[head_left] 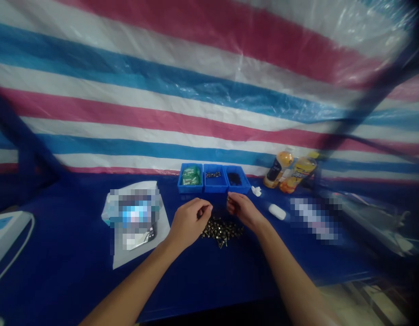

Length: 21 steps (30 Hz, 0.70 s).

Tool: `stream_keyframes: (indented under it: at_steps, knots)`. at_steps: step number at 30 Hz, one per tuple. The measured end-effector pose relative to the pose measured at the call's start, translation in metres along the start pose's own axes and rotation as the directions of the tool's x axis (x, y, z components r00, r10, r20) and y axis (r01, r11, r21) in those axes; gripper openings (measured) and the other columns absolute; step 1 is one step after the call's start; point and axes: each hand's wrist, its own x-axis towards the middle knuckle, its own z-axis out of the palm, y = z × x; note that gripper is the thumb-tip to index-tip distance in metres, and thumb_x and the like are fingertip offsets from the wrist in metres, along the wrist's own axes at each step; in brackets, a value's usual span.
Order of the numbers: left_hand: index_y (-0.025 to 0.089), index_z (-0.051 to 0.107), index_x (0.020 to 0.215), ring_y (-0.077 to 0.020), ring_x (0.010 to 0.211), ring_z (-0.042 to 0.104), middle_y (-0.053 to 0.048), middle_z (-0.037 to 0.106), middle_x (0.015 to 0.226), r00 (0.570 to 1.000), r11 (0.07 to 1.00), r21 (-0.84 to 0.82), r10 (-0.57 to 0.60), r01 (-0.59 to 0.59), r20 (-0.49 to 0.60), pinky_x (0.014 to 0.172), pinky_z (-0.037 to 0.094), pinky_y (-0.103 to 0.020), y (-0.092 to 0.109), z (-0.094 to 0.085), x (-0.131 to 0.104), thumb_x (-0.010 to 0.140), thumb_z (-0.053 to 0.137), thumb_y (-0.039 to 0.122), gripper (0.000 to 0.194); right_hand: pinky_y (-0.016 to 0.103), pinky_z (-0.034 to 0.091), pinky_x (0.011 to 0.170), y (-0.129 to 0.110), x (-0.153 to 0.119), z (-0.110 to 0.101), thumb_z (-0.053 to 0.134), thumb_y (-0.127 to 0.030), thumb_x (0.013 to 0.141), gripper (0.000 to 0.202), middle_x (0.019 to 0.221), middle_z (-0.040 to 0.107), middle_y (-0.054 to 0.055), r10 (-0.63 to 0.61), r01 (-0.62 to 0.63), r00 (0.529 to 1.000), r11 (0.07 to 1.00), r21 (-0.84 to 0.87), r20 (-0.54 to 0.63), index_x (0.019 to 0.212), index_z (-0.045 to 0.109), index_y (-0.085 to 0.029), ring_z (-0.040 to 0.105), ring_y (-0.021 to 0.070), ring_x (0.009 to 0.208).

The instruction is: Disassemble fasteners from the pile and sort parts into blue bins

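A pile of small brassy metal parts [223, 232] lies on the blue table between my forearms. My left hand [191, 218] is over the pile's left edge, its fingers curled into a pinch; whatever is in them is hidden. Above the pile's right side, my right hand [243, 210] is closed as well, thumb against the fingers, and what it holds is too small to name. Just beyond the hands stand three blue bins in a row: the left bin [190, 190] has a green packet, the middle bin [216, 185] several small metal pieces, the right bin [243, 186] dark small parts.
Two drink bottles [277, 170] lean at the back right, near crumpled tissue [256, 191] and a white oval case [277, 212]. A white sheet [121, 259] with blurred items lies left. A white device [8, 231] with a cable sits far left. Striped sheeting [195, 99] hangs behind the table.
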Motion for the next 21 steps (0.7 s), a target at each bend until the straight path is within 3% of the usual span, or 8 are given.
stream_keyframes:
  at_steps: [4,7,9,11,13,14,17,21]
  knots:
    - [0.021,0.065,0.087,-0.0122,0.068,0.056,0.001,0.063,0.078,1.000,1.000,0.004,-0.005,0.005,0.010,0.065,0.042,-0.026,0.000,0.001,0.000,0.092,0.050,0.024,0.016,0.022,0.029,0.048,0.002,0.004,-0.002,0.059,-0.050,0.084,0.039,0.074,0.060,-0.002,-0.038,0.032,0.996,0.997,-0.074,-0.078,0.115,0.054,-0.027,0.045,0.0090,0.050]
    - [0.021,0.065,0.088,-0.0127,0.068,0.056,0.000,0.063,0.078,1.000,1.000,0.011,-0.009,0.009,0.010,0.066,0.042,-0.027,-0.001,0.001,0.000,0.092,0.050,0.024,0.017,0.022,0.026,0.045,0.005,0.007,-0.009,0.055,-0.051,0.086,0.039,0.069,0.058,-0.002,-0.060,0.025,0.993,0.946,-0.324,-0.101,0.115,0.055,-0.024,0.040,0.0085,0.046]
    - [0.021,0.065,0.087,-0.0128,0.068,0.056,0.001,0.063,0.077,1.000,1.000,0.021,-0.019,0.018,0.014,0.066,0.042,-0.027,-0.001,0.001,0.000,0.092,0.050,0.025,0.017,0.024,0.033,0.049,0.009,0.009,-0.017,0.057,-0.042,0.086,0.032,0.066,0.058,-0.002,-0.180,0.115,0.982,0.800,-0.589,-0.053,0.111,0.060,-0.023,0.045,0.0107,0.050]
    - [0.021,0.065,0.087,-0.0128,0.067,0.055,0.001,0.062,0.076,0.999,0.999,0.030,-0.027,0.026,0.020,0.065,0.041,-0.027,-0.002,0.001,0.000,0.092,0.050,0.025,0.016,0.028,0.043,0.064,0.012,0.009,-0.024,0.060,-0.029,0.084,0.024,0.077,0.063,0.002,-0.278,0.244,0.955,0.554,-0.796,0.099,0.106,0.066,-0.023,0.055,0.0145,0.066]
    - [0.021,0.065,0.087,-0.0129,0.066,0.055,0.001,0.062,0.075,0.999,0.999,0.033,-0.026,0.025,0.024,0.065,0.041,-0.027,-0.002,0.001,0.000,0.092,0.051,0.025,0.016,0.032,0.045,0.079,0.016,0.009,-0.028,0.060,-0.020,0.083,0.023,0.093,0.065,0.005,-0.281,0.327,0.931,0.352,-0.877,0.235,0.103,0.071,-0.024,0.060,0.0178,0.083]
    - [0.022,0.065,0.088,-0.0130,0.067,0.056,0.001,0.062,0.075,0.999,0.999,0.032,-0.024,0.023,0.028,0.065,0.041,-0.026,-0.002,0.002,0.000,0.092,0.051,0.025,0.015,0.033,0.045,0.082,0.017,0.009,-0.029,0.060,-0.018,0.083,0.023,0.098,0.064,0.006,-0.266,0.344,0.926,0.295,-0.892,0.269,0.101,0.072,-0.024,0.060,0.0185,0.088]
    - [0.022,0.065,0.088,-0.0130,0.068,0.056,0.001,0.063,0.077,0.999,0.999,0.028,-0.023,0.022,0.041,0.066,0.041,-0.026,-0.001,0.002,-0.001,0.092,0.051,0.025,0.015,0.032,0.046,0.084,0.020,0.009,-0.030,0.060,-0.017,0.084,0.017,0.097,0.064,0.006,-0.250,0.334,0.928,0.226,-0.915,0.277,0.093,0.073,-0.023,0.061,0.0184,0.089]
    - [0.022,0.065,0.088,-0.0130,0.067,0.056,0.001,0.063,0.077,0.998,0.999,0.028,-0.032,0.030,0.051,0.066,0.042,-0.026,-0.001,0.003,-0.001,0.092,0.051,0.026,0.016,0.031,0.047,0.082,0.021,0.010,-0.028,0.058,-0.017,0.085,0.013,0.094,0.064,0.005,-0.280,0.327,0.923,0.213,-0.921,0.263,0.088,0.070,-0.021,0.062,0.0179,0.087]
